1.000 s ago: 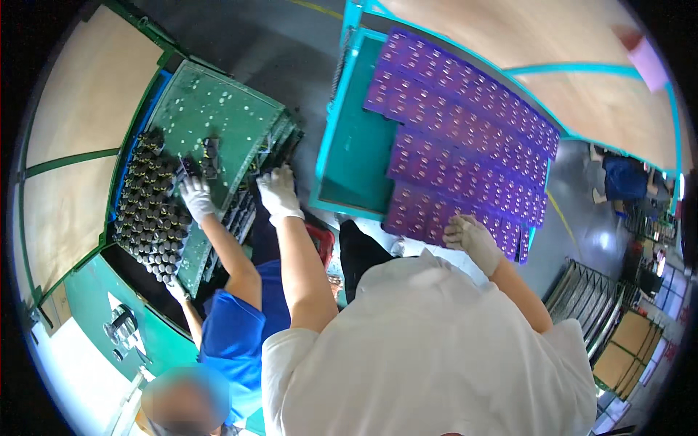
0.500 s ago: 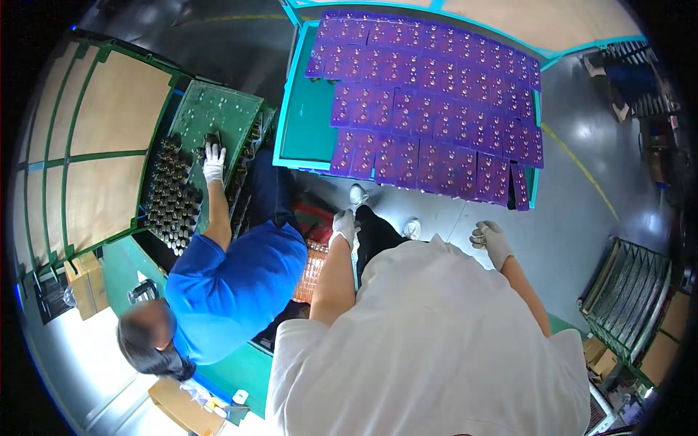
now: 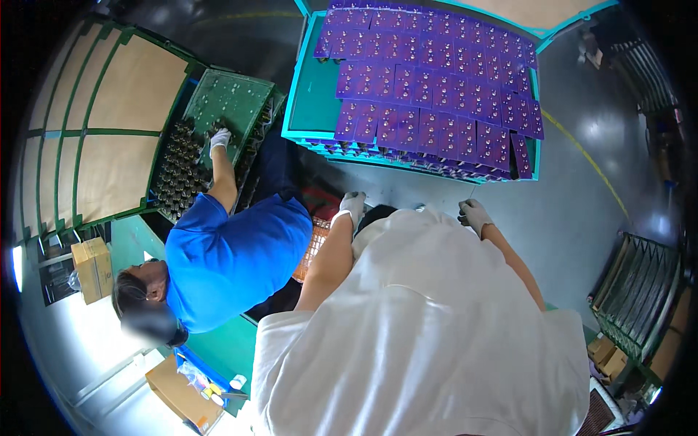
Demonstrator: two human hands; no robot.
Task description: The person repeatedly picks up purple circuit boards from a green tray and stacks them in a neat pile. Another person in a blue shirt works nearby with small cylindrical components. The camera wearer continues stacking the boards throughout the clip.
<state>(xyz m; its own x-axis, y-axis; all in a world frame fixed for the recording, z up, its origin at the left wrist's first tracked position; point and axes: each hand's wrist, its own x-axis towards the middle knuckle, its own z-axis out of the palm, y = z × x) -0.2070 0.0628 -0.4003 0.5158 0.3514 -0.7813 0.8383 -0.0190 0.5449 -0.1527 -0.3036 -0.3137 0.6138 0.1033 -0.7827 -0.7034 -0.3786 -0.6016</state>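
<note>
My left hand [image 3: 353, 205], in a pale glove, hangs beside my body with its fingers curled in; I see nothing in it. It is nearest to the co-worker's blue sleeve side and an orange-brown mesh basket [image 3: 313, 249]. My right hand [image 3: 475, 214], gloved too, hangs over the grey floor with bent fingers and no visible object. Both hands are apart from the teal rack [image 3: 302, 109] ahead. Rows of purple panels [image 3: 436, 91] with shiny round spots cover most of its top, and further layers show at its near edge.
At left, a co-worker in blue [image 3: 233, 247] reaches a gloved hand [image 3: 219, 139] to a dark part on a green board [image 3: 231, 98]. Many dark parts [image 3: 178, 171] stand beside it. Wire racks [image 3: 636, 291] stand at right. A yellow line [image 3: 585, 158] crosses the floor.
The teal rack sits higher in the picture and its near side now shows. My shoes have gone out of sight behind my shirt. Both my hands stay low, fingers still curled.
</note>
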